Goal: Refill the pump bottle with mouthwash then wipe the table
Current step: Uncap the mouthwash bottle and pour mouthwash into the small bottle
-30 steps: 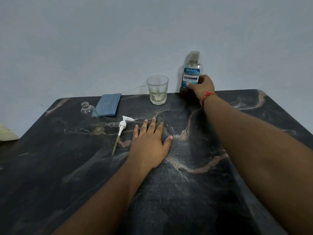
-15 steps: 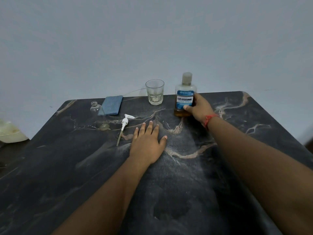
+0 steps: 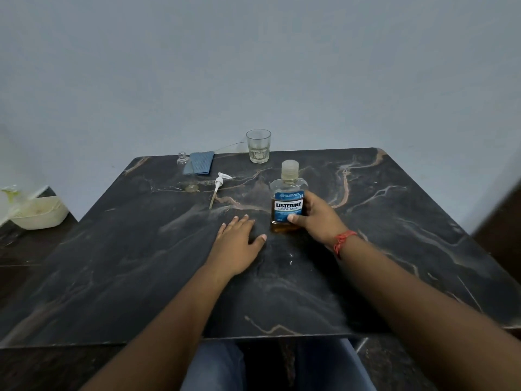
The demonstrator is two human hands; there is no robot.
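My right hand (image 3: 317, 218) grips the Listerine mouthwash bottle (image 3: 288, 197), upright near the table's middle, cap on, amber liquid low in it. My left hand (image 3: 236, 244) lies flat on the dark marble table (image 3: 127, 263) just left of the bottle, fingers spread, holding nothing. The small clear pump bottle (image 3: 182, 160) stands open at the back left. Its white pump head with tube (image 3: 218, 187) lies on the table between them. A folded blue cloth (image 3: 199, 162) rests beside the small bottle.
An empty drinking glass (image 3: 258, 145) stands at the table's back edge by the grey wall. A small clear cap or disc (image 3: 192, 188) lies near the pump. A cream basket (image 3: 36, 213) sits on a lower surface to the left.
My right hand has pulled the mouthwash bottle from the back edge toward the table's middle, close to my left hand. The view has tilted back; my left hand stayed flat.
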